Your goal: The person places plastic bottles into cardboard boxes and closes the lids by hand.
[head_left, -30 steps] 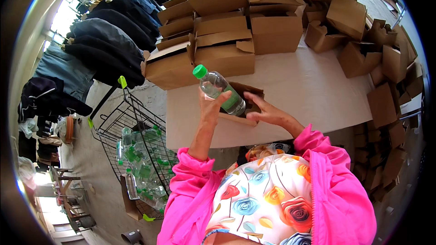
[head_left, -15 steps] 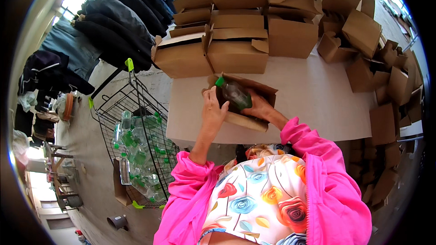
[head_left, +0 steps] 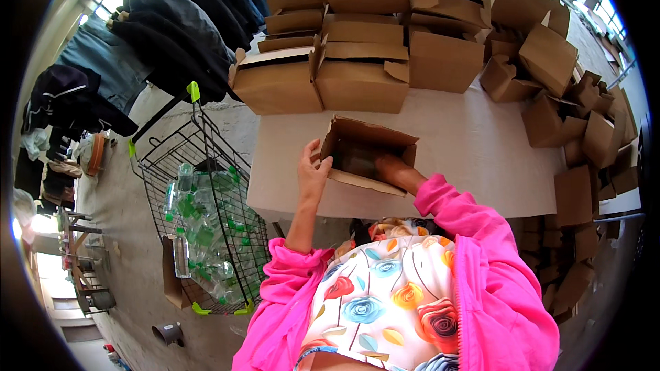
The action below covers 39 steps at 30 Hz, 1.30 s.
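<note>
A small open cardboard box (head_left: 371,185) rests on the pale tabletop in front of me. At its left end, my left hand (head_left: 313,168) grips the side, thumb at the near corner and fingers up along the outside. My right hand (head_left: 395,170) reaches down into the box from the right, its fingers mostly hidden by shadow. A clear plastic bottle (head_left: 357,154) lies dimly visible inside, with my right hand at its right end.
At my left stands a wire cart (head_left: 223,233) full of clear bottles with green caps. Cardboard boxes (head_left: 361,86) stand stacked along the table's far side; more boxes (head_left: 550,55) pile up at right. Dark garments (head_left: 175,48) hang at far left. A grey cylinder (head_left: 168,334) lies on the floor.
The bottle has gone from above the box down into it, with my right hand following. My left hand has shifted slightly left and down, beside the box's end.
</note>
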Tool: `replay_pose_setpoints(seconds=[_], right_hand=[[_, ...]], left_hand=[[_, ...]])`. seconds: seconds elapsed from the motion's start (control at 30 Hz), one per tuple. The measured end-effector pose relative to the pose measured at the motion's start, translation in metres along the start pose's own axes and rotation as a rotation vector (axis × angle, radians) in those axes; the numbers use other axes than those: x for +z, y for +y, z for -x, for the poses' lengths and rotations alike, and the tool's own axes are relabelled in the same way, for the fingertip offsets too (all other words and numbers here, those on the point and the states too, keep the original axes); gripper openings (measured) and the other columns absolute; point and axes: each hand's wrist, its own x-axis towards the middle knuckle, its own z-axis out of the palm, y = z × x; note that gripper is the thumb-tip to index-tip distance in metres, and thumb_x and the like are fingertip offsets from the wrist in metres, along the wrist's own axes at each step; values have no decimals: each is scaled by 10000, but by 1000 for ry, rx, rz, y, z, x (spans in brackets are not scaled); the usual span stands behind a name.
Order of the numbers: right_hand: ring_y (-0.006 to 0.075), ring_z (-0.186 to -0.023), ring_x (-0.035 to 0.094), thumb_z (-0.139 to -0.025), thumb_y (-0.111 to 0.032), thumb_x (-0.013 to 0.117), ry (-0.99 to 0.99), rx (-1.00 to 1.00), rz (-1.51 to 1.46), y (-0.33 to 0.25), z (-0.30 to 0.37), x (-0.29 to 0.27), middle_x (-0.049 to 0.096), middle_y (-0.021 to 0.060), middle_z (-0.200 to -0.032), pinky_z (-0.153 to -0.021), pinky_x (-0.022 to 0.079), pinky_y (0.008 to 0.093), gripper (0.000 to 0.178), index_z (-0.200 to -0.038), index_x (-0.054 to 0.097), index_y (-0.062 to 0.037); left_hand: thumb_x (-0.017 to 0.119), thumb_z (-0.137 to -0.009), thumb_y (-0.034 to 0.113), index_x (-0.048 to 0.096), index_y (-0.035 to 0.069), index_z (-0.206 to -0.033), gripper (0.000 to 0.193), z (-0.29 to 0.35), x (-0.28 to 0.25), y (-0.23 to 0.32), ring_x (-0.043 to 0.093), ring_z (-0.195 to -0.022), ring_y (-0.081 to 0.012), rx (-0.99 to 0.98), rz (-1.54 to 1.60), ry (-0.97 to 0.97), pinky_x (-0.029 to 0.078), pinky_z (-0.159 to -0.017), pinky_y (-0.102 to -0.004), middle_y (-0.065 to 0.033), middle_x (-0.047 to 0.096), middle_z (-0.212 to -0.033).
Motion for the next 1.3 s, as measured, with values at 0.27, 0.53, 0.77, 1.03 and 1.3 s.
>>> replay_pose_setpoints(seconds=[0.27, 0.53, 0.77, 1.03, 1.3], right_hand=[[320, -914, 545, -712, 40, 587, 910, -279, 20, -57, 88, -108, 542, 150, -997, -772, 477, 394, 434, -1132, 526, -50], [277, -845, 574, -762, 32, 579, 735, -138, -340, -21, 86, -97, 549, 121, -968, -740, 482, 331, 261, -1002, 621, -60], [287, -990, 521, -708, 101, 525, 655, -337, -116, -15, 109, -88, 543, 90, -1116, -841, 444, 354, 418, -1069, 617, -87], [316, -1168, 374, -638, -57, 618, 474, -294, 121, -22, 130, -90, 382, 108, -1342, -988, 314, 413, 623, -1247, 496, -102], [238, -1151, 424, -833, -327, 558, 597, 173, -1214, 4, 113, -50, 440, 68, -1288, -974, 337, 435, 456, -1229, 493, -110]], left_hand=[[572, -826, 43, 588, -5, -1080, 259, 3, -6, -3, 570, -966, -190, 164, 78, -171, 498, -755, -259, -126, 521, -1162], [680, -769, 243, 546, 8, -1166, 481, -4, -41, 1, 455, -1173, -311, 380, -279, -587, 384, -969, -363, -154, 468, -1284], [763, -667, 181, 512, 60, -1209, 610, 2, -39, 8, 475, -1130, -290, 330, -174, -609, 380, -967, -373, -124, 509, -1222], [722, -740, 178, 516, 57, -1154, 477, -39, 7, -8, 538, -921, -240, 100, -103, -167, 453, -816, -351, -149, 538, -1082], [661, -802, 292, 459, -5, -1254, 577, -56, 35, -52, 535, -1058, -295, -31, 27, -125, 435, -871, -354, -187, 543, -1167]])
